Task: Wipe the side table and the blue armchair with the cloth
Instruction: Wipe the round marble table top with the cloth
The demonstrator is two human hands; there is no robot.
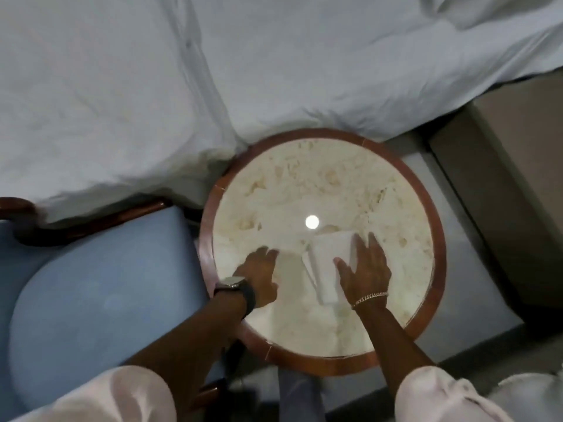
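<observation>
The round side table (426, 208) has a cream marble top and a reddish wooden rim. A folded white cloth (327, 263) lies on its near half. My right hand (365, 269) presses flat on the cloth with the fingers spread. My left hand (262, 275), with a watch on the wrist, rests flat on the bare marble just left of the cloth, holding nothing. The blue armchair (100, 287) stands to the left of the table, its padded seat and dark wooden frame in view.
A bed with rumpled white sheets (243, 71) runs along the far side, touching the table and chair. A beige cabinet or panel (502, 178) stands to the right. Pale floor (475, 324) shows around the table. A ceiling light reflects on the marble.
</observation>
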